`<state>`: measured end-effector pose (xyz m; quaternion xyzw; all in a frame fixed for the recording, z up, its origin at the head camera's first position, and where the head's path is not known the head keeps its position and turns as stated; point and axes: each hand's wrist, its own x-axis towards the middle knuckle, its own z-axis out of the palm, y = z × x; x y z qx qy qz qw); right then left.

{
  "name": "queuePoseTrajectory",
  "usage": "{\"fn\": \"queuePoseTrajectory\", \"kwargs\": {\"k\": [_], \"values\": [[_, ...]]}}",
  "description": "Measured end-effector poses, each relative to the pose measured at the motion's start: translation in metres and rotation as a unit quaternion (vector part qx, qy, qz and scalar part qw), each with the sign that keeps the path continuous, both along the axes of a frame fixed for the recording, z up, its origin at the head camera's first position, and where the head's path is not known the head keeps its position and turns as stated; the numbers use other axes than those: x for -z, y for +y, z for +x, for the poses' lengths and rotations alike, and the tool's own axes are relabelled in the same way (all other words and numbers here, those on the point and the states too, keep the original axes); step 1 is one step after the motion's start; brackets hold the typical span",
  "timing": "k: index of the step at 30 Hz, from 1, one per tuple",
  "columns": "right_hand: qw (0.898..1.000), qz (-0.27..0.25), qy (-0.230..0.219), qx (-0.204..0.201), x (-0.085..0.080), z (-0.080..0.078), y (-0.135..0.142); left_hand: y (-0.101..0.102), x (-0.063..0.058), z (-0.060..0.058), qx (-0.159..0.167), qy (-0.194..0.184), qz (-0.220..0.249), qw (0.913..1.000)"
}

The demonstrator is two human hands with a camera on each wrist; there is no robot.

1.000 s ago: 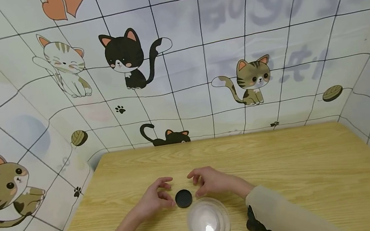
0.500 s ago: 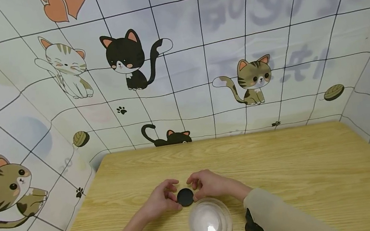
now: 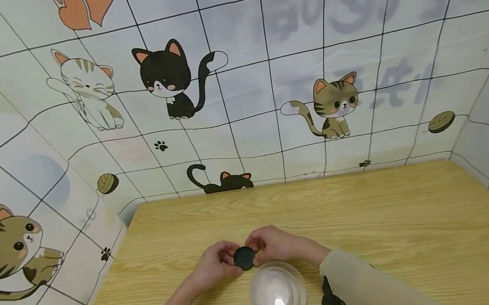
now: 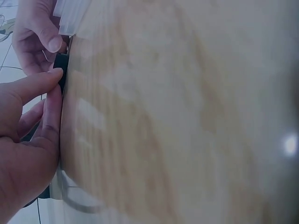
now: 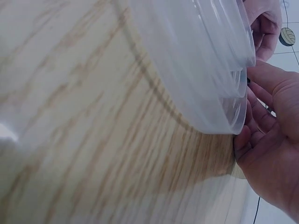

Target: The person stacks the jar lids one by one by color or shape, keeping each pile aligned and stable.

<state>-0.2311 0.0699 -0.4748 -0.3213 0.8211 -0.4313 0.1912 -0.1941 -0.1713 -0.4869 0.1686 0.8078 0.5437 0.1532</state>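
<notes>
A small flat black disc (image 3: pixel 244 258) with a raised rim is between the two hands in the head view. My left hand (image 3: pixel 217 264) pinches its left edge; in the left wrist view the thumb and a finger meet on the black disc (image 4: pixel 61 65). At its right edge my right hand (image 3: pixel 276 243) holds it with thumb and curled fingers. Just in front of the right hand stands a clear plastic round piece (image 3: pixel 277 295), its stepped tiers showing in the right wrist view as clear plastic (image 5: pixel 205 60). There, the tiers hide most of the disc.
Light wood table (image 3: pixel 376 238) lies under everything. A wall covering with printed cats (image 3: pixel 165 80) and a grid closes off the back and both sides. Dark wrist cameras (image 3: pixel 330 298) sit at the sleeves.
Both hands have closed in on the black disc, the left moving right to reach its edge. The disc shifted slightly and its rim now shows. The clear plastic piece stays put.
</notes>
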Motion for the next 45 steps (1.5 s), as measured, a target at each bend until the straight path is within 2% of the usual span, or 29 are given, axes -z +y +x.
{"fn": "queuePoseTrajectory", "kwargs": {"k": [11,18,24,29,37,45], "values": [[1.000,0.005,0.023,-0.001,-0.004,0.004,0.017,0.013,-0.005,-0.001,-0.002,0.014,-0.010,0.9999],[0.999,0.001,0.036,0.018,-0.012,0.011,0.031,0.024,-0.015,0.004,-0.004,0.024,0.016,0.9996],[0.998,-0.015,0.061,0.015,-0.031,0.025,0.054,0.041,-0.031,0.013,0.008,0.047,0.046,0.9978],[0.997,-0.035,0.059,0.026,-0.044,0.038,0.078,0.063,-0.042,0.022,0.004,0.060,0.061,0.9963],[0.995,-0.062,0.068,0.027,-0.057,0.064,0.111,0.094,-0.059,0.042,0.012,0.060,0.079,0.9951],[0.993,-0.094,0.065,0.024,-0.060,0.096,0.139,0.119,-0.064,0.061,0.032,0.033,0.108,0.9931]]}}
